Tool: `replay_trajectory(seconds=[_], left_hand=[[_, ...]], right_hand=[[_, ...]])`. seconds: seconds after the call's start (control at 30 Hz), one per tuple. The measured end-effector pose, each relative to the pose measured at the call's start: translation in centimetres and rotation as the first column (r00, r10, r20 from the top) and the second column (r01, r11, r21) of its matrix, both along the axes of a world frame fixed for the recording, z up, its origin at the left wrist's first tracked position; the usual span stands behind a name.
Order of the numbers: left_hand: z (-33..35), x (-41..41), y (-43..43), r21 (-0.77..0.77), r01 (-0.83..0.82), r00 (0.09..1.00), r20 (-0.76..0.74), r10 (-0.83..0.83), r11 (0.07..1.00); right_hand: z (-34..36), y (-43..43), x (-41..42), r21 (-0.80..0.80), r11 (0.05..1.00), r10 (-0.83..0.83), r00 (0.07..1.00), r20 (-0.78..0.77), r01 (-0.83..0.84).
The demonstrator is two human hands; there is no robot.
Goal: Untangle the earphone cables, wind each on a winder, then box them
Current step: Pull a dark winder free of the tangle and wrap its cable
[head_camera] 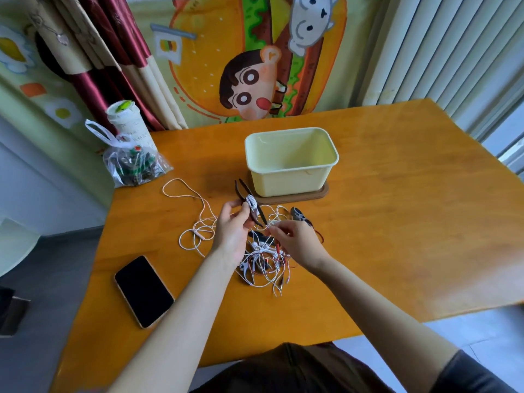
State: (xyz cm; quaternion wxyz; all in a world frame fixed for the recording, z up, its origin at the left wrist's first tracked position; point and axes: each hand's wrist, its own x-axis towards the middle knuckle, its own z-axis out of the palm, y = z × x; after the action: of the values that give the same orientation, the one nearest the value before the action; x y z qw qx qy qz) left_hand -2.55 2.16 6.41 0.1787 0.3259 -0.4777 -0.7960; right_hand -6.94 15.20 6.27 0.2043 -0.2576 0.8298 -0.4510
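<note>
Head view. Both forearms reach forward over the table (397,208), bare to the elbow, hands meeting near its middle.

Left hand (231,231): raised off the table, palm turned inward, fingers curled. Thumb and fingers grip a dark winder (251,207), held tilted, with several white turns wrapped round its middle.

Right hand (295,242): just beside the left, back of the hand up, fingers bent. Thumb and forefinger pinch the cable (195,219) close below the winder. The rest of that cable trails in loose white loops across the table to the left.

Tangle (263,262): white, red and dark leads heaped on the table under and between the wrists.

Second winder (297,214): dark, lying just beyond the right hand; whether it touches the hand cannot be told.

Box (292,160): cream, open, upright on a brown base (317,194), beyond the hands.

Phone (143,290): face up, near the left edge. Bag (133,163) and cup (127,123) stand at the far left corner.
</note>
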Motion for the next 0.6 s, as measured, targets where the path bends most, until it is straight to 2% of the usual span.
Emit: replay_trajectory(seconds=[0.1,0.17,0.23,0.3,0.37,0.5,0.6], left_hand=[[-1.1,1.0,0.2,-0.076,-0.031,0.992,0.124,0.04,0.997],[-1.5,1.5,-0.1,-0.293,0.023,0.98,0.197,0.036,0.956],[-1.9,2.1,-0.7,-0.594,0.177,0.966,0.257,-0.024,0.785],[-2.4,2.7,-1.2,-0.738,0.323,0.938,0.334,-0.095,0.592],[-2.4,3.2,-1.5,-0.749,0.405,0.91,0.386,-0.152,0.524],[-2.3,3.6,-1.0,-0.693,0.521,0.854,0.417,-0.312,0.499],[-1.6,3.2,-0.2,-0.687,0.537,0.842,0.404,-0.358,0.49]], right_hand=[[0.1,0.1,0.6,0.014,0.999,0.039,0.999,-0.016,-0.038],[0.6,-0.3,1.1,0.045,0.995,0.09,0.994,-0.061,-0.087],[1.2,-0.6,1.2,0.084,0.99,0.122,0.984,-0.128,-0.112],[1.8,-0.3,0.9,0.092,0.988,0.135,0.977,-0.166,-0.121],[2.5,0.3,0.1,0.103,0.987,0.14,0.976,-0.169,-0.124],[3.0,1.7,-1.6,0.138,0.986,0.121,0.977,-0.174,-0.097],[3.0,2.6,-2.6,0.125,0.99,0.084,0.975,-0.208,-0.058]])
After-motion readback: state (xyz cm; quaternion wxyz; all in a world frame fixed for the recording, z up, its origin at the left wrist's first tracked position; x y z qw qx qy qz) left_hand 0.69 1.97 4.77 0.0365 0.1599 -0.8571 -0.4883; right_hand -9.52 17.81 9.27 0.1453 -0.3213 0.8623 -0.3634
